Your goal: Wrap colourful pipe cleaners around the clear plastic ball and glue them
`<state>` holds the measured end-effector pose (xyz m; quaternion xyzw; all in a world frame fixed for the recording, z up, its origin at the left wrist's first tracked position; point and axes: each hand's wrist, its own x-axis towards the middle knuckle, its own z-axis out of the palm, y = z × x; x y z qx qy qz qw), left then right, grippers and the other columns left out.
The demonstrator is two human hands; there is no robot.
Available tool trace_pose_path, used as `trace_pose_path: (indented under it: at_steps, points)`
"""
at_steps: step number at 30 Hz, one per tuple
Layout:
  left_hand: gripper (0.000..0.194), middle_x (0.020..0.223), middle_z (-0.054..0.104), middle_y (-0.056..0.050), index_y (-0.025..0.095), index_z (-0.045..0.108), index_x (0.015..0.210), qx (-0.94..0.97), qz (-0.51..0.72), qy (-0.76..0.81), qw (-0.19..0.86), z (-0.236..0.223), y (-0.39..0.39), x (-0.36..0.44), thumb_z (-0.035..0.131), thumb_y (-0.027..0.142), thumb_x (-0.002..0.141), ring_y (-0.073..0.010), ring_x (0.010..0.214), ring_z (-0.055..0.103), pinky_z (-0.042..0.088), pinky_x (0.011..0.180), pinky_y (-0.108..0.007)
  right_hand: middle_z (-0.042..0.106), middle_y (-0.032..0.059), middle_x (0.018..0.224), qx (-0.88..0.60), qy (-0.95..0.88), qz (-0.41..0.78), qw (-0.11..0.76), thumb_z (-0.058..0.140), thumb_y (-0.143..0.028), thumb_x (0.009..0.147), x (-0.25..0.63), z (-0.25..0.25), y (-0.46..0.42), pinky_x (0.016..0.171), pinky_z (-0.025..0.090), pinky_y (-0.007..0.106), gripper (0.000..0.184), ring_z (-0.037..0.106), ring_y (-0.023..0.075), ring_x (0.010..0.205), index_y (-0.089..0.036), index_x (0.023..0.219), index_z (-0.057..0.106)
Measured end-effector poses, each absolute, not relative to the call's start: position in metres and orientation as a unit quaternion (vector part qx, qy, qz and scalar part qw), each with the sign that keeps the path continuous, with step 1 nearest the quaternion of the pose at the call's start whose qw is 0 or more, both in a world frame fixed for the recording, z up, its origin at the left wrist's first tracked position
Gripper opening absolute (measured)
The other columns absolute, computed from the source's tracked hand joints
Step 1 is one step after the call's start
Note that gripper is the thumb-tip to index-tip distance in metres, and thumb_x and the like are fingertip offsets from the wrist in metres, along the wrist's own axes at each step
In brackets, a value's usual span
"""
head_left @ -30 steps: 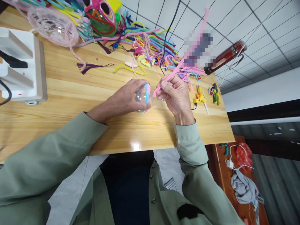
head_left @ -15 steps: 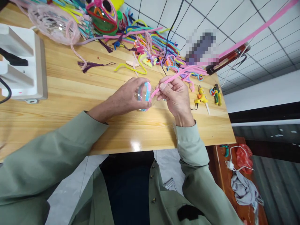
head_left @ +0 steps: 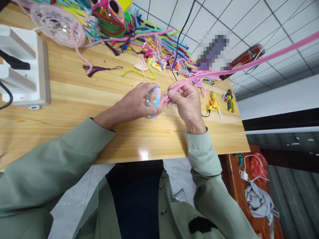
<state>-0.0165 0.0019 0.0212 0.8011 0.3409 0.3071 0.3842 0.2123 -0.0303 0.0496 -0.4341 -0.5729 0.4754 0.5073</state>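
My left hand (head_left: pixel 136 101) is closed around a small clear plastic ball (head_left: pixel 151 101) that has pink and blue pipe cleaners wrapped round it. My right hand (head_left: pixel 186 101) pinches a long pink pipe cleaner (head_left: pixel 249 63) close to the ball. The pipe cleaner runs from the ball up and far out to the right, past the table edge. Both hands hover just above the wooden table (head_left: pixel 74 96) near its front edge.
A heap of coloured pipe cleaners (head_left: pixel 159 46) lies at the back, with a green mask-like figure (head_left: pixel 109 18) and a pink-wrapped clear ball (head_left: pixel 56 26). A white power strip (head_left: pixel 22 73) sits left. A yellow glue gun (head_left: pixel 214 104) and small pliers (head_left: pixel 229 99) lie right.
The free end of the pink pipe cleaner has swung from pointing up to lying low and far out to the right. My hands have stayed almost in place.
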Motion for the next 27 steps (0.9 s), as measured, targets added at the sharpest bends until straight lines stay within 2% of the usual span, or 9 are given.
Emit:
trace_pose_path:
  at_steps: [12, 18, 27]
  points:
    - [0.065, 0.139, 0.074, -0.009, 0.025, 0.070, 0.143, 0.798, 0.314, 0.338, 0.388, 0.0209, 0.0016, -0.0161, 0.085, 0.043, 0.082, -0.0316, 0.123, 0.070, 0.061, 0.111, -0.048, 0.081, -0.0053, 0.082, -0.429, -0.576, 0.463, 0.519, 0.103, -0.068, 0.080, 0.2103, 0.0489, -0.0298, 0.059, 0.067, 0.025, 0.051, 0.078, 0.0137, 0.069, -0.029, 0.099, 0.077]
    - [0.068, 0.144, 0.074, -0.011, 0.023, 0.070, 0.144, 0.796, 0.307, 0.342, 0.394, 0.0237, 0.0009, -0.0160, 0.086, 0.044, 0.081, -0.0341, 0.130, 0.069, 0.059, 0.117, -0.051, 0.080, -0.0045, 0.082, -0.438, -0.580, 0.459, 0.511, 0.101, -0.073, 0.080, 0.2086, 0.0508, -0.0324, 0.061, 0.067, 0.026, 0.054, 0.079, 0.0155, 0.073, -0.029, 0.100, 0.075]
    - [0.069, 0.147, 0.074, -0.010, 0.028, 0.070, 0.145, 0.796, 0.314, 0.337, 0.393, 0.0233, 0.0006, -0.0160, 0.087, 0.042, 0.080, -0.0345, 0.132, 0.069, 0.060, 0.115, -0.050, 0.078, -0.0032, 0.083, -0.461, -0.571, 0.452, 0.507, 0.101, -0.071, 0.080, 0.2082, 0.0518, -0.0325, 0.062, 0.066, 0.029, 0.053, 0.076, 0.0159, 0.072, -0.030, 0.097, 0.073]
